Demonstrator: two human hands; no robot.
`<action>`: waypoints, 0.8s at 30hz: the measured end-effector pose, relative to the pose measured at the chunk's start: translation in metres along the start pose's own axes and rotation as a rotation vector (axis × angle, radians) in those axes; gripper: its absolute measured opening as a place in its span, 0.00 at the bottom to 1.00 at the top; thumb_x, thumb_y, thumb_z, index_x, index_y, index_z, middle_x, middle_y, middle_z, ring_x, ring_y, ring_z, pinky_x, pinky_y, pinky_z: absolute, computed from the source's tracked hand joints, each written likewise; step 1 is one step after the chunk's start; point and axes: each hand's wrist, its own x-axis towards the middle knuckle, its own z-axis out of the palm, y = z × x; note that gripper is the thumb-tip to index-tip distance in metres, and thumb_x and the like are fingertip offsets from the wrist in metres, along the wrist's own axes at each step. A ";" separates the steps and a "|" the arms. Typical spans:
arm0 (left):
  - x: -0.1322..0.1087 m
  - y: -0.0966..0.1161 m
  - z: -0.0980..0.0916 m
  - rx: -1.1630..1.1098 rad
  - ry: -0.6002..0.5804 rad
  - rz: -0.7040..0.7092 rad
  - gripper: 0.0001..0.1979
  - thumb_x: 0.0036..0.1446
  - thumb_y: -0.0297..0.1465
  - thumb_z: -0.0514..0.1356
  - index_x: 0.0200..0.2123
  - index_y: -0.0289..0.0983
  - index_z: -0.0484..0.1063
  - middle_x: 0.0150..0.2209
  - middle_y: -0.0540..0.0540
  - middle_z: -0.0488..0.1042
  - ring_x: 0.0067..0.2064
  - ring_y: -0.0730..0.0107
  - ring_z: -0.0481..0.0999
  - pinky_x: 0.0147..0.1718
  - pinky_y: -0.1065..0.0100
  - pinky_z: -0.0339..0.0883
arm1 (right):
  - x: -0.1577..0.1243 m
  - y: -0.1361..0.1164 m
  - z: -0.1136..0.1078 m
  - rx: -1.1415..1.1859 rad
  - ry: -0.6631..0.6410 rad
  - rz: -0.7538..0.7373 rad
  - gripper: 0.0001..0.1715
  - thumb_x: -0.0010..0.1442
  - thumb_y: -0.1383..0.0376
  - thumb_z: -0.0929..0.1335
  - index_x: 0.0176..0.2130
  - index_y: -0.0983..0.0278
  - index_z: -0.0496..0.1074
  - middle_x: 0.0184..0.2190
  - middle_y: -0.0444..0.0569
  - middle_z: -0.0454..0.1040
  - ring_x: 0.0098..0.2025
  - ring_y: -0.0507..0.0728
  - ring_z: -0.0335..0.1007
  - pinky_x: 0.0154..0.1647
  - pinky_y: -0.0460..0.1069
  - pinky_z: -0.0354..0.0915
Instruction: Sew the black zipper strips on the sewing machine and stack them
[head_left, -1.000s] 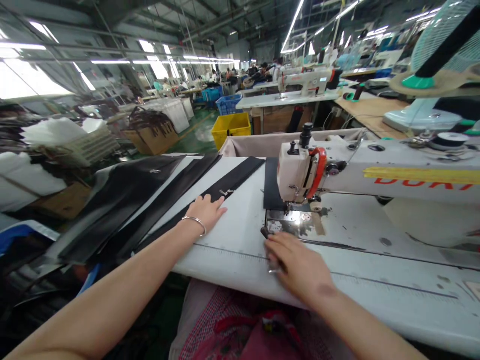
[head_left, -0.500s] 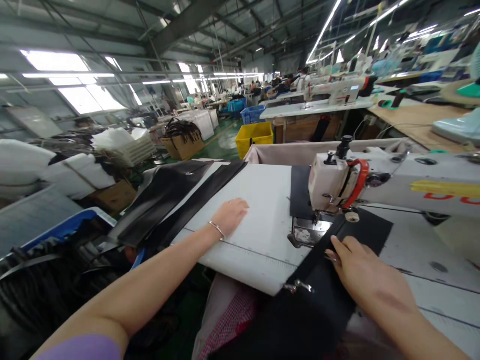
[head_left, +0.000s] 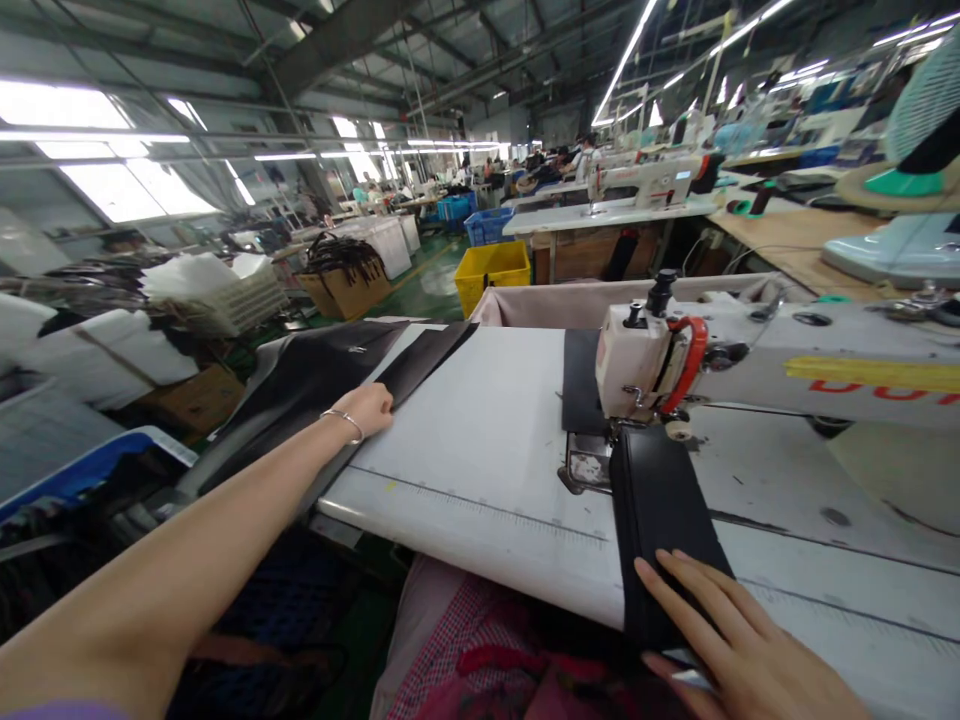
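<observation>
My left hand [head_left: 369, 408] is at the left of the white sewing table, its fingers curled closed on the edge of a black strip of material [head_left: 424, 362]. My right hand [head_left: 739, 640] lies with fingers stretched out on a folded black piece [head_left: 664, 500]. That piece runs from beneath the needle area of the sewing machine [head_left: 645, 360] to the table's front edge. Close to my right thumb is a small silvery object, too unclear to name. Another black piece [head_left: 581, 385] lies behind the machine's needle area.
More black sheets [head_left: 300, 390] hang over the table's left side. A ruler scale [head_left: 487, 505] is marked along the tabletop's front. Blue bin [head_left: 161, 445] stands lower left, yellow crate [head_left: 491, 272] beyond the table. A fan [head_left: 885, 235] stands at right.
My left hand has moved left from the bare tabletop onto the black strip. The black piece at the machine now lies straighter and folded; my right hand has moved nearer, fingers spreading.
</observation>
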 end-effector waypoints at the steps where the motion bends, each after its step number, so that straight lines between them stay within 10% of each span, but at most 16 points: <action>1: -0.009 0.014 0.002 -0.017 -0.029 0.087 0.08 0.52 0.29 0.60 0.22 0.34 0.71 0.39 0.45 0.73 0.41 0.65 0.74 0.46 0.65 0.66 | 0.006 0.003 -0.003 0.046 -0.019 0.026 0.30 0.62 0.51 0.61 0.60 0.57 0.61 0.58 0.50 0.64 0.55 0.62 0.63 0.46 0.55 0.71; 4: -0.044 0.060 0.016 -0.088 -0.108 0.355 0.08 0.50 0.32 0.61 0.36 0.40 0.75 0.55 0.49 0.67 0.55 0.64 0.67 0.56 0.68 0.59 | 0.034 0.012 -0.007 0.136 -0.071 0.164 0.22 0.65 0.52 0.60 0.54 0.57 0.68 0.51 0.50 0.70 0.50 0.60 0.67 0.47 0.55 0.69; 8: -0.098 0.105 0.051 0.028 0.004 0.584 0.48 0.44 0.27 0.65 0.66 0.40 0.46 0.68 0.41 0.39 0.67 0.49 0.43 0.63 0.47 0.42 | 0.066 0.021 0.000 0.077 -0.032 0.336 0.25 0.65 0.53 0.61 0.58 0.59 0.64 0.58 0.50 0.63 0.57 0.62 0.60 0.50 0.58 0.67; 13: -0.125 0.130 0.074 0.211 0.259 0.952 0.32 0.59 0.19 0.52 0.64 0.47 0.53 0.66 0.49 0.50 0.63 0.63 0.55 0.63 0.55 0.44 | 0.080 0.027 0.009 0.126 -0.035 0.294 0.21 0.66 0.59 0.60 0.56 0.60 0.66 0.55 0.47 0.67 0.56 0.58 0.61 0.55 0.55 0.64; 16: -0.091 0.128 0.063 0.085 0.237 0.932 0.29 0.60 0.30 0.55 0.64 0.45 0.53 0.67 0.45 0.48 0.62 0.58 0.56 0.61 0.54 0.48 | 0.084 0.029 0.010 0.100 -0.034 0.309 0.23 0.64 0.59 0.62 0.58 0.61 0.64 0.59 0.51 0.61 0.59 0.61 0.57 0.55 0.57 0.63; 20: -0.002 0.101 0.046 -0.142 0.235 0.437 0.33 0.54 0.32 0.58 0.63 0.43 0.54 0.63 0.39 0.52 0.59 0.51 0.59 0.57 0.50 0.54 | 0.089 0.040 0.008 0.144 -0.073 0.222 0.27 0.64 0.57 0.63 0.59 0.63 0.61 0.61 0.53 0.60 0.61 0.62 0.55 0.56 0.58 0.63; 24: 0.050 0.109 0.039 -0.201 0.227 0.457 0.25 0.58 0.30 0.55 0.59 0.42 0.63 0.46 0.43 0.65 0.47 0.61 0.66 0.52 0.57 0.60 | 0.095 0.057 0.005 0.271 -0.095 0.103 0.24 0.64 0.59 0.62 0.58 0.62 0.62 0.61 0.50 0.61 0.61 0.57 0.56 0.58 0.55 0.61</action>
